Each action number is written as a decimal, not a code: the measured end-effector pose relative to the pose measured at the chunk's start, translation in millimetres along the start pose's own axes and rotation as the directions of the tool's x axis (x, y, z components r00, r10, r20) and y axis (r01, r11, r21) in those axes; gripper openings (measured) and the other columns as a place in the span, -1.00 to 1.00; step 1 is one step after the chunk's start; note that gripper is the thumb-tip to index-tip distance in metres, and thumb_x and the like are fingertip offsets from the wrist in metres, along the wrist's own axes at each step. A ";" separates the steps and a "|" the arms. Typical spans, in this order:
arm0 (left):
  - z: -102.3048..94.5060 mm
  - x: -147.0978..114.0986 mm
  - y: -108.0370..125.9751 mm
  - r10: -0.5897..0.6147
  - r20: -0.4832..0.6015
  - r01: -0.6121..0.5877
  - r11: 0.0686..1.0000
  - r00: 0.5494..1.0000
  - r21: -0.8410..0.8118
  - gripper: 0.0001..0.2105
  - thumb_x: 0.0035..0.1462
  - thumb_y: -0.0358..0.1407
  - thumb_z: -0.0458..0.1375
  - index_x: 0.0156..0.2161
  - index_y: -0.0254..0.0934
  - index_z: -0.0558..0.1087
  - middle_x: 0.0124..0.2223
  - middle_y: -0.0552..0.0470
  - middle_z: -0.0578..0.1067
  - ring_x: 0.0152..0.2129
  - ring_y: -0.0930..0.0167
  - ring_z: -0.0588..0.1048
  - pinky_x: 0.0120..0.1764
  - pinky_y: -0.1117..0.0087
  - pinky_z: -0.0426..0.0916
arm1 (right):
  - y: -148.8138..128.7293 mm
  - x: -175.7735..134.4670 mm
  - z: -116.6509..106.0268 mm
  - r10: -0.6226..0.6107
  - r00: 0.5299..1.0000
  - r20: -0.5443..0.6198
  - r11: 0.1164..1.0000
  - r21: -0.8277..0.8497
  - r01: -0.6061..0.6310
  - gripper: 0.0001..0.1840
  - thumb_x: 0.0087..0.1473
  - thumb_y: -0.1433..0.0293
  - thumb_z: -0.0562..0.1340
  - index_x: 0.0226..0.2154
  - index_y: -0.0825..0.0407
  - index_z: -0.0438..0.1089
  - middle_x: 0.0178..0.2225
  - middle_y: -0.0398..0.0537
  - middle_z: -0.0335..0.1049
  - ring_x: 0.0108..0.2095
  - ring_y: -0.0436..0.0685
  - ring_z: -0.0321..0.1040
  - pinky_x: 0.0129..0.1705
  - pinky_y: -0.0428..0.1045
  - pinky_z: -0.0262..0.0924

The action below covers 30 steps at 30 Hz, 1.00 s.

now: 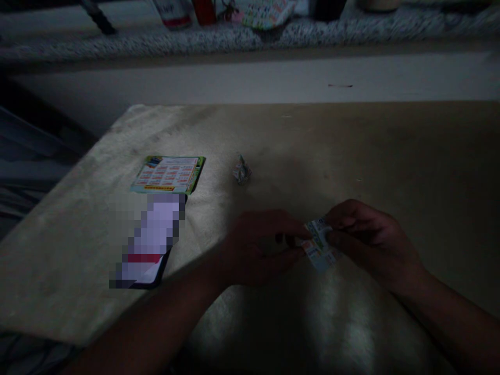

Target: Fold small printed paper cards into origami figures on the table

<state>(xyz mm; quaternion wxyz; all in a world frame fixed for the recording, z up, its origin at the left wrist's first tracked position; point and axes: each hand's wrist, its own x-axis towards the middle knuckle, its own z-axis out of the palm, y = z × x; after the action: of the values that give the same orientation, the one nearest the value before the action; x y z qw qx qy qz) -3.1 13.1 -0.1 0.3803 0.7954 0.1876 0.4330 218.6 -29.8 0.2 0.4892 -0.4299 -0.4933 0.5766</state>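
Observation:
Between my two hands is a small piece of printed paper [321,245], white with green and reddish print. My left hand [265,245] pinches its left edge between thumb and fingers. From the other side, my right hand [375,245] grips the upper right part, thumb on top. The paper is held over the table. Farther back, a small crumpled or folded printed paper piece [242,172] sits by itself on the tabletop. The light is dim, so fine details of the paper and fingertips are hard to make out.
A printed calendar card [170,174] lies on the table [304,135] at left. Just below it is a phone [154,239] with a blurred-out screen. Behind the table, a speckled stone ledge [219,41] carries a white container [174,13], a red object [205,11] and a crumpled printed wrapper [267,14].

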 end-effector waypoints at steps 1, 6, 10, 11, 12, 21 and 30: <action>-0.7 0.1 -0.2 0.013 -0.007 -0.013 1.000 1.000 0.009 -0.78 0.07 -0.44 0.34 -0.14 -0.35 0.56 -0.31 -0.08 0.65 -0.43 0.42 0.61 -0.35 0.49 0.49 | 0.1 -0.4 -0.2 0.010 1.000 0.000 1.000 -0.006 -0.010 -0.86 0.07 0.56 0.38 -0.35 -0.01 0.54 -0.47 -0.17 0.54 -0.50 -0.06 0.46 -0.47 -0.23 0.38; -5.5 -0.3 -1.2 0.029 0.031 -0.029 1.000 0.999 -0.004 -0.79 0.07 -0.49 0.31 -0.14 -0.32 0.58 -0.30 -0.08 0.66 -0.40 0.40 0.63 -0.33 0.47 0.51 | -1.0 -1.3 -0.5 0.040 0.998 0.042 0.999 -0.006 -0.039 -0.88 0.03 0.54 0.41 -0.38 -0.01 0.56 -0.47 -0.17 0.57 -0.49 -0.07 0.48 -0.47 -0.24 0.39; -6.5 -0.1 -0.4 0.028 0.035 -0.028 1.000 0.999 0.005 -0.81 0.06 -0.50 0.32 -0.18 -0.33 0.59 -0.31 -0.09 0.67 -0.41 0.40 0.63 -0.33 0.46 0.52 | -1.0 -0.5 -1.1 0.030 0.999 0.042 0.999 -0.024 -0.029 -0.87 0.03 0.54 0.41 -0.36 -0.01 0.58 -0.46 -0.16 0.58 -0.49 -0.06 0.50 -0.47 -0.24 0.39; -6.6 0.1 -0.2 0.029 0.027 -0.029 0.999 0.999 0.013 -0.82 0.05 -0.50 0.32 -0.19 -0.34 0.59 -0.31 -0.10 0.67 -0.42 0.40 0.63 -0.34 0.47 0.52 | -0.6 -0.3 -1.3 0.026 0.999 0.037 0.999 -0.025 -0.025 -0.88 0.03 0.53 0.41 -0.36 -0.01 0.58 -0.45 -0.15 0.59 -0.48 -0.05 0.52 -0.46 -0.23 0.40; -6.7 0.3 -0.1 0.031 0.017 -0.031 0.999 0.999 0.021 -0.82 0.05 -0.50 0.32 -0.19 -0.34 0.60 -0.31 -0.10 0.67 -0.43 0.41 0.63 -0.35 0.48 0.52 | -0.2 -0.3 -1.5 0.018 0.999 0.029 1.000 -0.025 -0.017 -0.89 0.04 0.52 0.41 -0.35 -0.01 0.58 -0.45 -0.14 0.60 -0.47 -0.03 0.53 -0.45 -0.21 0.42; -5.4 -0.9 -4.8 0.000 -0.133 0.008 0.998 0.991 0.056 -0.84 0.05 -0.49 0.29 -0.22 -0.31 0.59 -0.34 -0.06 0.66 -0.47 0.44 0.60 -0.39 0.48 0.51 | -1.4 -5.7 -4.8 -0.181 0.983 -0.005 0.971 -0.157 0.178 -0.77 0.14 0.50 0.35 -0.19 -0.14 0.60 -0.30 -0.12 0.62 -0.33 0.02 0.56 -0.32 -0.15 0.45; -1.9 -3.4 -6.2 0.005 -0.166 -0.005 1.000 0.986 -0.002 -0.81 0.05 -0.49 0.32 -0.19 -0.30 0.60 -0.28 -0.07 0.66 -0.41 0.42 0.62 -0.35 0.47 0.54 | 3.0 -5.8 -10.2 -0.414 0.903 0.117 0.865 -0.259 0.430 -0.53 0.03 0.64 0.38 -0.06 -0.15 0.55 -0.15 -0.08 0.58 -0.12 0.13 0.51 -0.16 -0.01 0.44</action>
<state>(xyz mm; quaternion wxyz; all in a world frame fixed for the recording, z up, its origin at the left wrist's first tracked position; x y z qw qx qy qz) -6.4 15.7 -6.1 0.3632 0.7565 0.2162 0.4991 229.0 -34.1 -4.2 0.5236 -0.3594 -0.6654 0.3923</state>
